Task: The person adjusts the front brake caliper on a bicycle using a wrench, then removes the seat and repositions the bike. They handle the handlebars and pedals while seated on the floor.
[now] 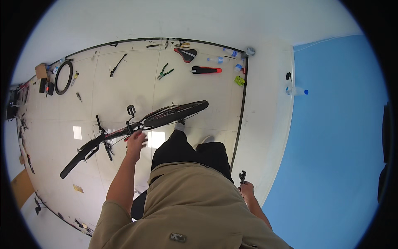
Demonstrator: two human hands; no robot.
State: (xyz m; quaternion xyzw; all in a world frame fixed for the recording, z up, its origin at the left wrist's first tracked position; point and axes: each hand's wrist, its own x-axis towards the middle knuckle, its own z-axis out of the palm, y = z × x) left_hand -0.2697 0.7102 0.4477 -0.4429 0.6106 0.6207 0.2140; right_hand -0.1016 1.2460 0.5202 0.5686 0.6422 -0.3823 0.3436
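1. The bicycle (137,126) lies on its side on the glossy, pale tiled floor (124,87), a slim dark frame with red accents, knobby black tyres at both ends and one pedal sticking up just above the frame.
2. The left hand (136,143) sits on the frame near its middle, fingers (141,139) curled around the tube, grasping it; the rear wheel (176,113) stretches away up and to the right of those fingers, the front wheel (78,157) down and to their left.
3. The right hand (246,191) hangs low at the person's side, clenched on a small dark metal wrench (242,176) whose jawed head pokes up above the fingers.
4. Far beyond the left fingers lie a black saddle (185,54), a black and red mudguard (206,69), green-handled pliers (164,72), a long dark hand tool (117,65) and a loose black tyre (64,77), all well apart from one another.
5. A dark baseboard strip (240,120) edges the floor to the right of the bicycle, with a white ledge (265,120) and a blue wall (336,137) beyond; a clear plastic bottle (296,91) lies on the ledge.
6. Open tile lies between the bicycle and the scattered tools.
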